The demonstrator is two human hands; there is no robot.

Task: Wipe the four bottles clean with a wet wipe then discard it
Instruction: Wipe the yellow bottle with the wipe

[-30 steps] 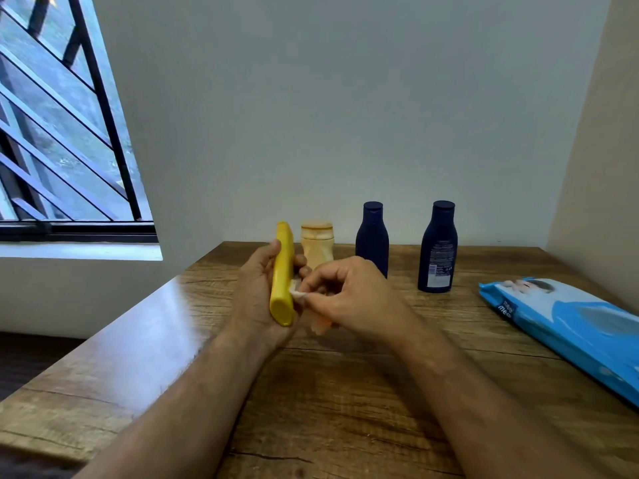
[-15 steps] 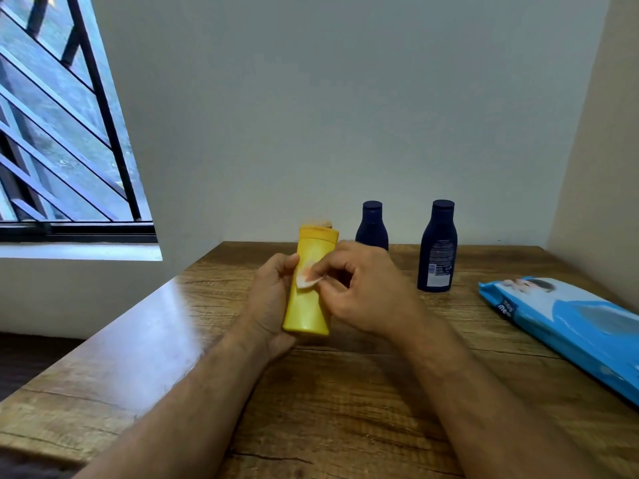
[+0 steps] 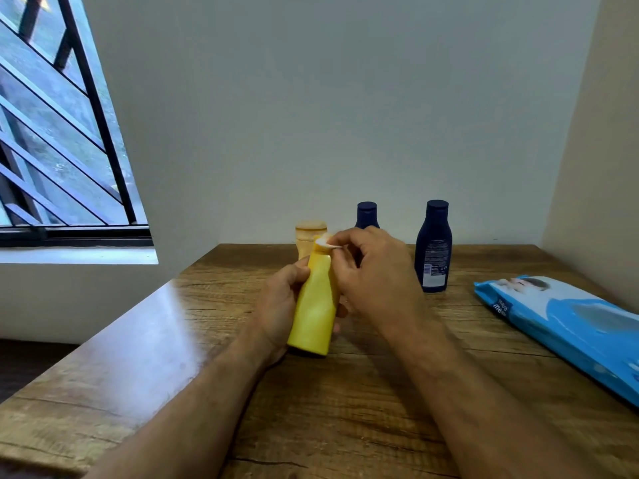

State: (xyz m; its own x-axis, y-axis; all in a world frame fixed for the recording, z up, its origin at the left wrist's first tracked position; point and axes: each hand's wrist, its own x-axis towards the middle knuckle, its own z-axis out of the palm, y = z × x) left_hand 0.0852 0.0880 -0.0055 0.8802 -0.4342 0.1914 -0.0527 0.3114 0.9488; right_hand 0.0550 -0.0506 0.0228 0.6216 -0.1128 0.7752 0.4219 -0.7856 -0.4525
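The left hand [image 3: 281, 302] gripped the yellow bottle [image 3: 315, 305] above the table [image 3: 345, 409], while the right hand [image 3: 373, 274] pinched a small wet wipe [image 3: 323, 242] against its top. Behind, from eleven to one o'clock, stood a tan bottle [image 3: 308, 233] and two navy bottles [image 3: 434, 247]; whether those were already wiped could not be told, and discarding remained.

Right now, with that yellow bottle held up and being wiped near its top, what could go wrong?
1. The left hand grips the yellow bottle only round its middle; rubbing at the top might twist it loose.
2. The wet wipe is a small wad pinched by the right hand, so it may slip out.
3. The tan bottle stands close behind and could get knocked.
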